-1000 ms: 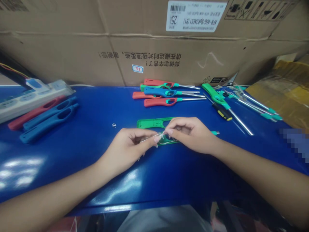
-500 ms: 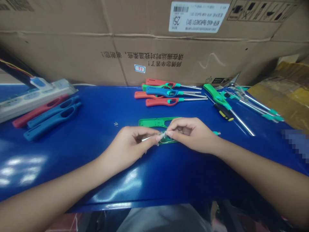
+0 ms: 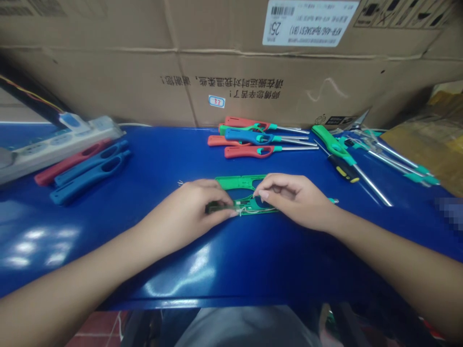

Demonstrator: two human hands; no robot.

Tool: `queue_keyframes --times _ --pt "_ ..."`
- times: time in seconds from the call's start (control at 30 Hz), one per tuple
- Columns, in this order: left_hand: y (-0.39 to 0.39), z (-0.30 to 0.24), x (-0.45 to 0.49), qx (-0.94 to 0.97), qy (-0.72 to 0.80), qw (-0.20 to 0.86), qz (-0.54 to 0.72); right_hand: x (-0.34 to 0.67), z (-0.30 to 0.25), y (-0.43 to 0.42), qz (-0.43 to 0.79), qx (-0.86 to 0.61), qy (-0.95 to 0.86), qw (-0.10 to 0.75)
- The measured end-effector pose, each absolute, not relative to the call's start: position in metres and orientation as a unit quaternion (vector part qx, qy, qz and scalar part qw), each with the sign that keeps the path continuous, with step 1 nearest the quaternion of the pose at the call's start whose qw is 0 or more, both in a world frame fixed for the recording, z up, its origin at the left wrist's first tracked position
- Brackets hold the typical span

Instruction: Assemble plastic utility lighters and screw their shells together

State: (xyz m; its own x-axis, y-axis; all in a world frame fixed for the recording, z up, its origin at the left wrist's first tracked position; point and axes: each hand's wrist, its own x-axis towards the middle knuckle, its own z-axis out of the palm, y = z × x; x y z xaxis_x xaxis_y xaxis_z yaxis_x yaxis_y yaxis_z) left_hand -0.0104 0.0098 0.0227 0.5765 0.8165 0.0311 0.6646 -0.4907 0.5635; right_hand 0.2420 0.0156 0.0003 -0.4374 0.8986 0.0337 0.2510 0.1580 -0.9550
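Note:
An open green lighter shell (image 3: 238,182) lies on the blue table (image 3: 152,231) in front of me. My left hand (image 3: 197,207) is closed, its fingertips pinching a small part and thin wire at the shell's lower edge. My right hand (image 3: 294,200) rests curled on the shell's right half, fingers pressed down onto its inner parts. A teal nozzle tip (image 3: 333,200) sticks out past my right hand.
Finished red, blue and green lighters (image 3: 260,137) lie at the back. A yellow-and-black screwdriver (image 3: 347,172) and more lighter parts (image 3: 390,154) lie at the right. Blue and red shells (image 3: 87,168) and a power strip (image 3: 54,144) sit left. Cardboard boxes (image 3: 231,72) wall the back.
My left hand has lowered the thin wire part from above the shell down into it. The right hand has stayed on the shell. The view shifted slightly.

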Motion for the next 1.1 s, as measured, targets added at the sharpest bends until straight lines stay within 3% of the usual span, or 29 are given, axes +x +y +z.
queue_keyframes --times 0.33,0.6,0.93,1.1 --pt "0.011 0.029 -0.015 0.856 0.436 0.249 0.119 0.242 -0.002 0.012 0.419 -0.390 -0.755 0.319" --pt "0.015 0.027 -0.017 0.843 0.441 0.280 0.129 0.243 -0.004 0.007 0.257 -0.317 -0.856 0.316" --pt "0.015 0.028 -0.014 0.824 0.454 0.310 0.137 0.248 0.001 0.001 0.027 -0.251 -0.960 0.122" --pt "0.015 0.028 -0.015 0.842 0.433 0.282 0.155 0.241 0.004 -0.006 -0.025 -0.253 -0.962 0.095"
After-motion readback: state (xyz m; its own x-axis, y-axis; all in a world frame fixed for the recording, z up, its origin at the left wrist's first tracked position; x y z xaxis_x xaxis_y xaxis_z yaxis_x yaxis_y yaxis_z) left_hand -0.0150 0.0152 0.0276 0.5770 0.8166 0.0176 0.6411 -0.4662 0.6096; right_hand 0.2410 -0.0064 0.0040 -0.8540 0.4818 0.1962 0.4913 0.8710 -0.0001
